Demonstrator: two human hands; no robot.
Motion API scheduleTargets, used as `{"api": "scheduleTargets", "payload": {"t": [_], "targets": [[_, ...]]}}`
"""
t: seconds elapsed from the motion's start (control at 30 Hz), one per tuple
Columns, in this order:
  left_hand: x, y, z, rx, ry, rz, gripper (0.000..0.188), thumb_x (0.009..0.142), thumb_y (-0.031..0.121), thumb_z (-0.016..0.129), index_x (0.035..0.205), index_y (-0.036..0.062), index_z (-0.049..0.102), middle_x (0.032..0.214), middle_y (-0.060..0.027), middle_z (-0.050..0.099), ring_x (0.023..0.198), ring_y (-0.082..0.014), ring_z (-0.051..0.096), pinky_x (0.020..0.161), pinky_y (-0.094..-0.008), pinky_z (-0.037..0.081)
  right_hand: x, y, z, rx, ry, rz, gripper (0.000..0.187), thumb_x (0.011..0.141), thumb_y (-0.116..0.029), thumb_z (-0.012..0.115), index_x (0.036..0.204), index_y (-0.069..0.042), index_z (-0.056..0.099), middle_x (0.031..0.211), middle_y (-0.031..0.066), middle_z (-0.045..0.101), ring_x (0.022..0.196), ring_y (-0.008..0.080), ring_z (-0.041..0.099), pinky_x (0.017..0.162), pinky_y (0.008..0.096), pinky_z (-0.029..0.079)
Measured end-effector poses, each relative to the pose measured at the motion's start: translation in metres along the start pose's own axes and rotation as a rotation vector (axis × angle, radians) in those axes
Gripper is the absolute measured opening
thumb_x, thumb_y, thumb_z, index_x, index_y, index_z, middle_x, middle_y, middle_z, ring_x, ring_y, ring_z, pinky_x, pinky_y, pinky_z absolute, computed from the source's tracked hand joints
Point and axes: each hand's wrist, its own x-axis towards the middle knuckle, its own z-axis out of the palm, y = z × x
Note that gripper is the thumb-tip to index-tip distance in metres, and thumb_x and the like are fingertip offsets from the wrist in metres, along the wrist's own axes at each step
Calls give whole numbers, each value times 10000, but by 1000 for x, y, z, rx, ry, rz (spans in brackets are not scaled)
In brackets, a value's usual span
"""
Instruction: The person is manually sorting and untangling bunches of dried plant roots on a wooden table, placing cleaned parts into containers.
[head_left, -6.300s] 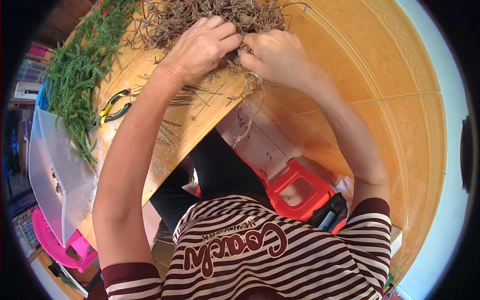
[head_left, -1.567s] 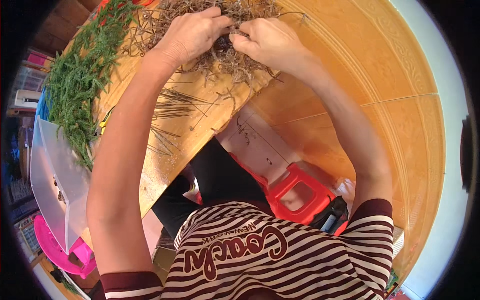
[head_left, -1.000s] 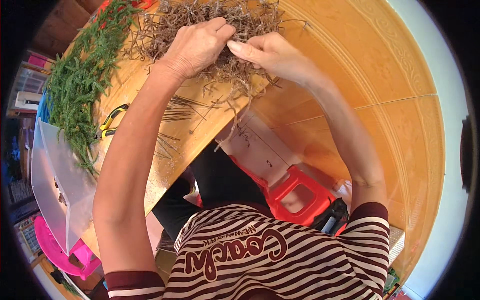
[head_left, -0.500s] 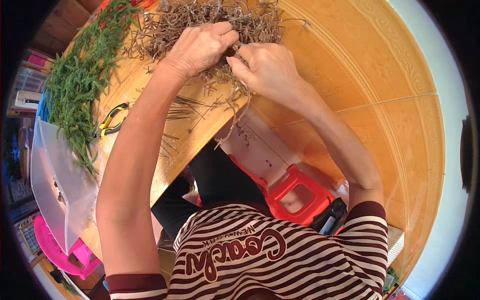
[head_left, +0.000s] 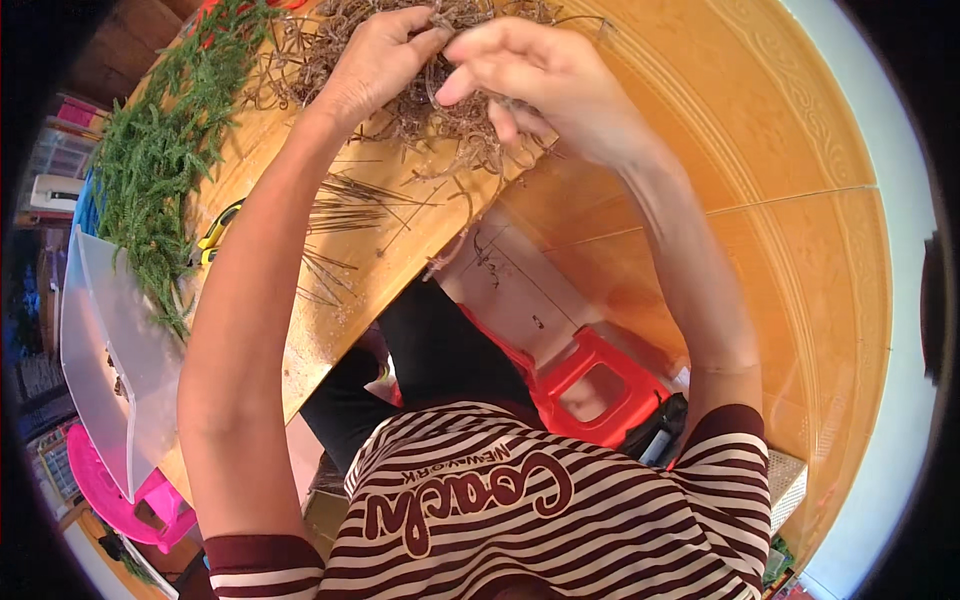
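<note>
While both hands work at the top centre of the frame, the tangle of dry brown twigs (head_left: 400, 60) lies on the wooden table (head_left: 330, 310) just beneath them, spreading toward the upper edge. The left hand (head_left: 375, 65) is curled into the tangle, its fingers gripping a clump of the brown stems. The right hand (head_left: 530, 75) sits just beside it, thumb and forefinger pinched toward the same clump with the other fingers bent; whether it actually holds a strand cannot be told. Below the hands, loose thin sticks (head_left: 345, 195) lie scattered on the tabletop. Along the upper left, a long heap of green sprigs (head_left: 150, 170) runs down the table's far side, and yellow-handled pliers (head_left: 215, 232) rest between that heap and the left forearm. At the left edge a clear plastic box lid (head_left: 110, 350) overhangs the table. A red plastic stool (head_left: 590, 385) stands at lower centre, a pink one (head_left: 110, 495) at lower left.
</note>
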Motion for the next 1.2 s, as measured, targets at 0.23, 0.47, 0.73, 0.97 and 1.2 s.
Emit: {"api": "scheduleTargets", "payload": {"t": [0.23, 0.47, 0.73, 0.97, 1.2], "targets": [[-2, 5, -15, -393, -90, -320, 104, 902, 144, 544, 920, 68, 614, 750, 77, 534, 661, -20, 455, 568, -201, 371, 43, 27, -4, -1225, 87, 52, 227, 811, -234, 572, 934, -60, 651, 850, 158, 655, 814, 309, 635, 754, 434, 490], [-4, 9, -16, -325, -96, -266, 82, 896, 140, 544, 909, 86, 604, 734, 88, 523, 622, -6, 414, 536, -180, 321, 49, 29, -1, -1199, 158, 60, 235, 813, -249, 582, 889, -35, 643, 839, 176, 652, 866, 352, 623, 770, 458, 476], [-6, 1, -15, -336, -121, -344, 78, 889, 144, 537, 895, 95, 598, 717, 99, 495, 619, 10, 381, 536, -183, 295, 66, 29, 14, -1285, 137, 84, 247, 799, -238, 591, 879, -15, 663, 863, 200, 659, 883, 348, 638, 775, 457, 486], [-8, 0, -20, -174, -63, -215, 93, 866, 131, 539, 881, 53, 588, 747, 43, 544, 673, -50, 468, 605, -228, 388, 69, 31, 3, -1021, 159, 122, 279, 755, -263, 633, 872, -13, 672, 874, 208, 663, 900, 356, 639, 783, 447, 491], [-9, 7, -14, -147, -68, -266, 120, 840, 122, 540, 871, 10, 571, 764, -33, 576, 724, -127, 524, 680, -296, 439, 70, 39, 12, -1093, 218, 138, 312, 745, -294, 639, 878, -13, 665, 856, 212, 659, 872, 372, 635, 781, 452, 491]]}}
